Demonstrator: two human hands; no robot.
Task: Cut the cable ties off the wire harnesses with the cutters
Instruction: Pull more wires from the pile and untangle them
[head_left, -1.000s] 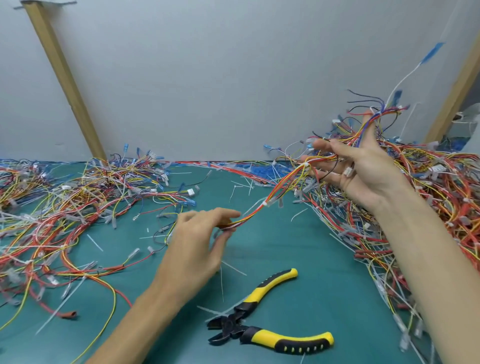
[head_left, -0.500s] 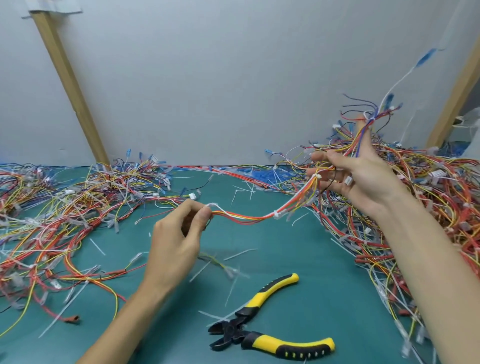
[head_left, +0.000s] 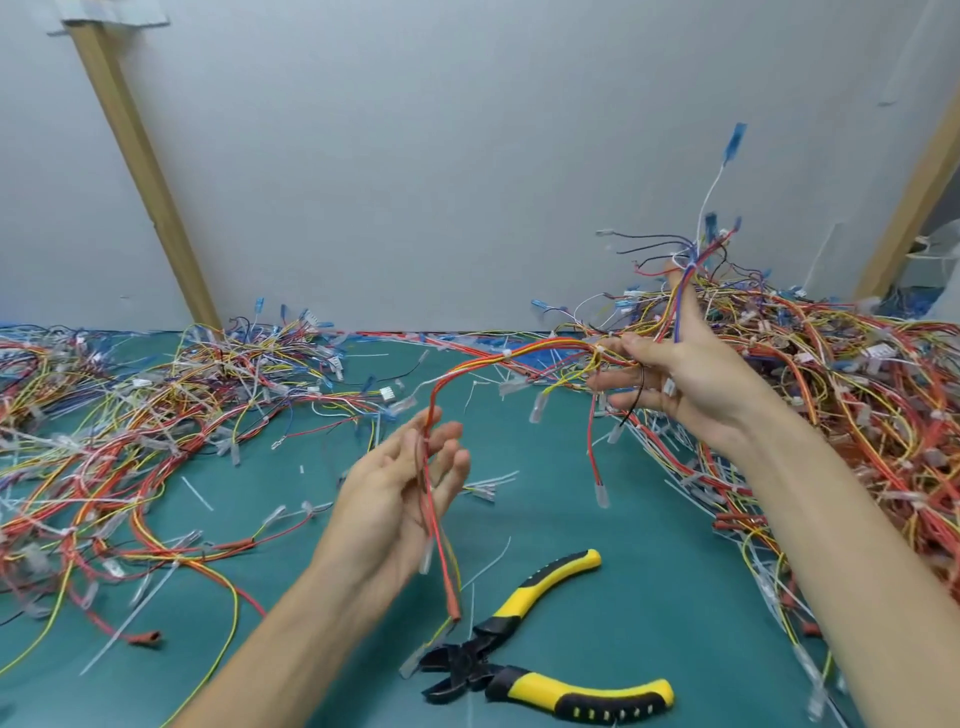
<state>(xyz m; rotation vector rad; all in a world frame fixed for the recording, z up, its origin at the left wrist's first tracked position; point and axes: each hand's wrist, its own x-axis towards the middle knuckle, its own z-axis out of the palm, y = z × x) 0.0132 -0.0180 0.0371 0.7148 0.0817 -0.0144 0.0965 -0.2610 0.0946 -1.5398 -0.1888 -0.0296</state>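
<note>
Between the two hands hangs one wire harness (head_left: 550, 344), a bunch of red, orange and yellow wires. It bends like a bridge from the right hand (head_left: 691, 374) over to the left hand (head_left: 400, 483). Then it drops down across the left palm, and its dark red tip hangs near the cutters (head_left: 540, 670). Two small white cable ties (head_left: 506, 354) show on the bridge part, one by the right hand's fingers and one further out toward the left hand. The right hand is curled round the harness, and more thin wires stick up past its thumb. The left hand is spread, fingers straight, with the wires lying against them. One pair of cutters lies flat on the green mat (head_left: 649, 545) below the left hand. It has a black nose and two yellow-and-black handles spread apart. Two big heaps of wires sit on the mat: the left pile (head_left: 130, 431) out beyond the left hand and the right pile (head_left: 857, 389) behind the right hand. Many loose white tie bits (head_left: 197, 493) lie near the left hand.
</note>
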